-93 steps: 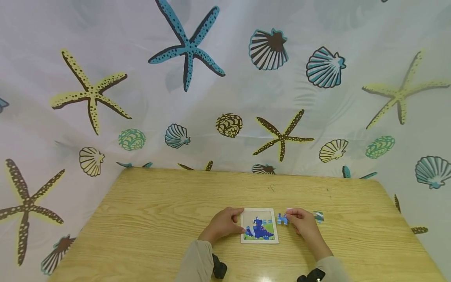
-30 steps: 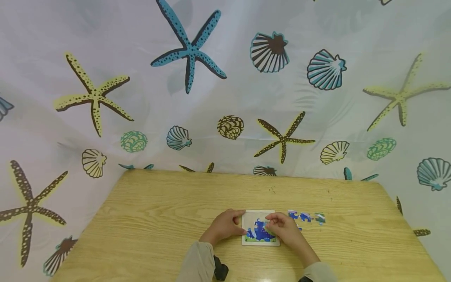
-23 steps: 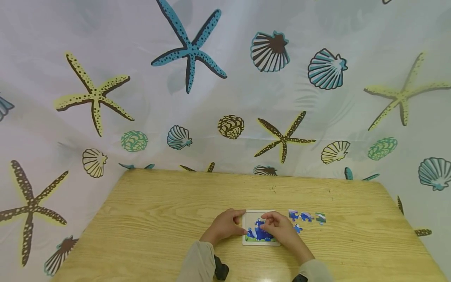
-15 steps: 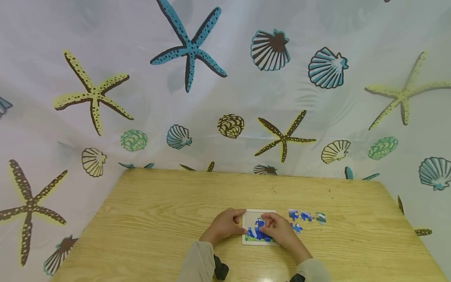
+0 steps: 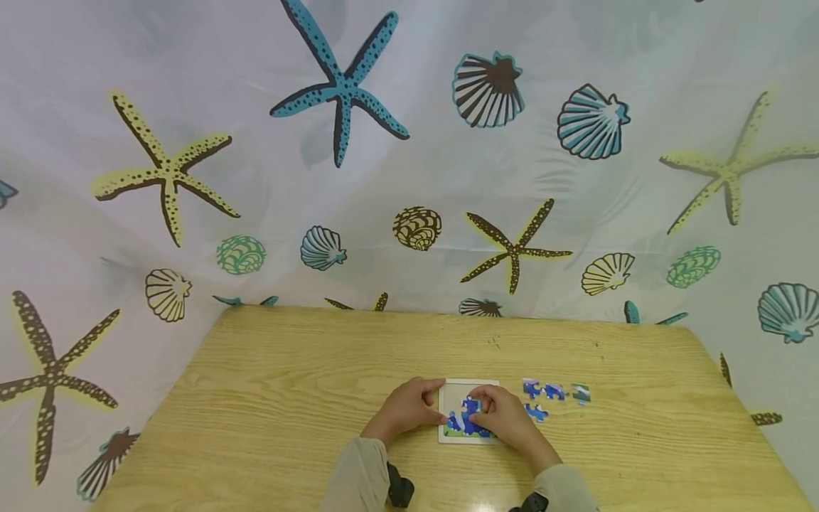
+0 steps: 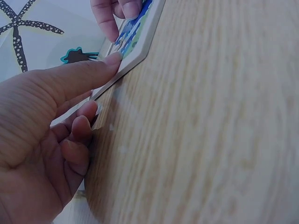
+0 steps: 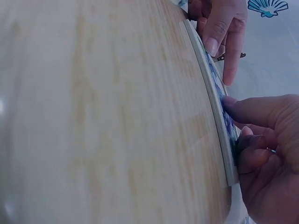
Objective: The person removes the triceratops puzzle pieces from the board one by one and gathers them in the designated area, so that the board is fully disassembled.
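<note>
A small square jigsaw puzzle tray (image 5: 470,440) with a pale rim lies on the table, partly filled with a blue dinosaur picture. My left hand (image 5: 404,410) grips its left side; in the left wrist view the thumb (image 6: 100,70) lies over the rim near a corner, fingers curled beside it. My right hand (image 5: 510,419) is low over the tray's right half, thumb and index finger spread about one puzzle piece apart and pinching a piece mostly hidden by the hand. In the right wrist view, the right thumb (image 7: 240,108) touches the picture surface.
Loose puzzle pieces lie right of the tray: a blue one (image 5: 532,387), another blue one (image 5: 554,392), a green-and-white one (image 5: 581,393) and a nearer blue one (image 5: 536,412). Behind the wooden table (image 5: 320,355) hangs a curtain (image 5: 409,178) printed with starfish and shells.
My right hand has moved left from the loose pieces onto the tray, and the blue piece lying close beside the tray is gone from there. My left hand keeps its grip.
</note>
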Available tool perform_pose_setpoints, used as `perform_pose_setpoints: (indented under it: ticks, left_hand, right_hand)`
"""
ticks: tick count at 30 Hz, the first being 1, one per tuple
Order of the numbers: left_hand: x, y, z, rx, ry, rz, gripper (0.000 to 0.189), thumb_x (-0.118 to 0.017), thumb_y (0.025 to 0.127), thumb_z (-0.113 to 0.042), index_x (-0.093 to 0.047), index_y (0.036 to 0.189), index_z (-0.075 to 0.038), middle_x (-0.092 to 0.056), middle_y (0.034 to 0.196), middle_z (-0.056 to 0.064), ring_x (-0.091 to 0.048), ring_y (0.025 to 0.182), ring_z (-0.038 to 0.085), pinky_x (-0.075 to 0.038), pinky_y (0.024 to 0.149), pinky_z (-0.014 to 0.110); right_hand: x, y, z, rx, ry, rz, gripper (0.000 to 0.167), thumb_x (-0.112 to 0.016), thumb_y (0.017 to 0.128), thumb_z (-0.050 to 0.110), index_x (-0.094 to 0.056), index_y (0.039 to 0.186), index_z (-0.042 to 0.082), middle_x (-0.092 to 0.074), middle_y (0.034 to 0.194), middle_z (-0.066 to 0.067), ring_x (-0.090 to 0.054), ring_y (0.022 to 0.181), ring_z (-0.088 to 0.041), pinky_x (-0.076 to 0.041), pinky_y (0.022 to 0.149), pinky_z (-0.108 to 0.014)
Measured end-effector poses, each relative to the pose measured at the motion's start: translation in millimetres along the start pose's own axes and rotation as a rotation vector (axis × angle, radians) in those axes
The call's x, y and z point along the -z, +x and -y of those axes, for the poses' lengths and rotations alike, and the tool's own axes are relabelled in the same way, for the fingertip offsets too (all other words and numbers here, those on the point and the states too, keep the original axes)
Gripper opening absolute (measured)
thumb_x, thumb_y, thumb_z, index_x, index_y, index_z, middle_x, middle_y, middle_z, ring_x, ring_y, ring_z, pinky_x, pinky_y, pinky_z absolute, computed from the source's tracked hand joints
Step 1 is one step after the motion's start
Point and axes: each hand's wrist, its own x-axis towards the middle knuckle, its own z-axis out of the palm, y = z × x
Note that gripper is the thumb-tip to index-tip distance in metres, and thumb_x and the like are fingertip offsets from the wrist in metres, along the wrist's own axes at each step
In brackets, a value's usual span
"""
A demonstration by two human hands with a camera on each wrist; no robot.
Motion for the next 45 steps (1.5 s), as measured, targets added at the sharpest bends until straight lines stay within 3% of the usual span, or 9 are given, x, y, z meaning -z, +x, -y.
perform_pose_setpoints:
  ticks: [19,25,29,36,45]
  left_hand:
    - [0.9,0.8,2.8,-0.009,0.0,-0.005,0.068,-0.083,0.072,-0.018,-0.055,0.133,-0.006,-0.047,0.079,0.002,-0.039,0.069,0.014,-0.03,0.06,0.025]
    - [0.3,1.4,5.6,-0.022,0.001,-0.006,0.069,-0.083,0.071,-0.019,-0.055,0.133,-0.006,-0.046,0.079,0.002,-0.039,0.068,0.013,-0.03,0.059,0.024]
    - [0.2,1.8,7.1,-0.018,0.002,-0.007,0.069,-0.083,0.071,-0.019,-0.056,0.133,-0.006,-0.047,0.079,0.001,-0.039,0.068,0.013,-0.03,0.059,0.024]
    - [0.3,1.2,5.4,-0.005,-0.024,-0.006,0.069,-0.084,0.07,-0.016,-0.056,0.133,-0.006,-0.046,0.079,0.002,-0.039,0.068,0.014,-0.03,0.059,0.025]
    - [-0.1,-0.8,2.1,0.003,-0.043,-0.008,0.069,-0.084,0.07,-0.014,-0.056,0.133,-0.006,-0.045,0.079,0.003,-0.037,0.068,0.014,-0.029,0.06,0.026]
  right_hand:
    - [-6.1,0.3,2.5,-0.027,0.005,-0.042,0.03,-0.072,0.081,0.004,-0.059,0.107,0.011,-0.043,0.088,-0.006,-0.041,0.072,-0.018,-0.036,0.061,-0.031]
    - [-9.5,-1.5,0.6,-0.019,0.01,-0.077,0.031,-0.072,0.08,0.002,-0.058,0.106,0.012,-0.05,0.091,-0.005,-0.043,0.071,-0.016,-0.038,0.061,-0.028]
    - [-11.4,-1.6,-0.3,-0.027,0.061,-0.1,0.026,-0.069,0.082,0.0,-0.06,0.105,0.01,-0.056,0.092,-0.004,-0.045,0.068,-0.015,-0.038,0.059,-0.025]
    - [-13.2,0.3,-2.4,-0.127,0.192,-0.146,0.013,-0.061,0.089,0.003,-0.066,0.101,0.006,-0.057,0.085,-0.003,-0.05,0.066,-0.013,-0.043,0.053,-0.023]
    - [-3.0,-3.7,-4.0,-0.198,0.356,-0.202,0.014,-0.063,0.09,0.007,-0.067,0.102,0.002,-0.058,0.082,-0.004,-0.047,0.057,-0.013,-0.041,0.048,-0.023]
